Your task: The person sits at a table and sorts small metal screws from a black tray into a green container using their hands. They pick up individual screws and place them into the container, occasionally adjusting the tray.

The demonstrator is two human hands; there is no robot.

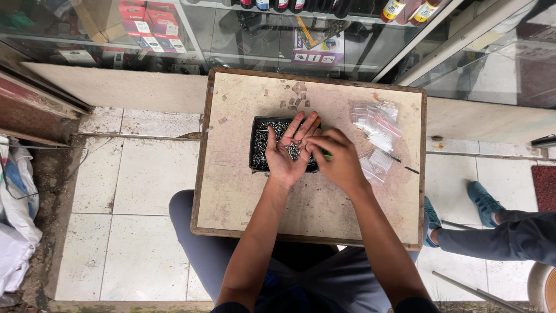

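A: Status at the surface?

B: Sorting step, by my read. Black tray of small metal screws sits at frame centre on the worn square surface. Left hand is palm up over the tray, fingers spread flat, a few screws lying loose in the palm, nothing gripped. Right hand is curled over that palm, fingertips pinched at the screws; can't tell if it actually has 1. Something green shows under it, unclear what.

A: Next move?

B: Judgement only: a fine pinch on 1 screw without tipping the rest off the palm. Small parts, easy to spill.

A: Packaging around?

B: Largest first: glass display case across the top of the frame. Red and white boxes upper left inside it, a purple and white carton top centre, red-capped bottles upper right. Then a pile of clear zip bags right of the tray, red strip at the seal. Smallest: tape scraps above the tray.

A: Anyone else?

B: Another person's leg and teal shoe, right edge.
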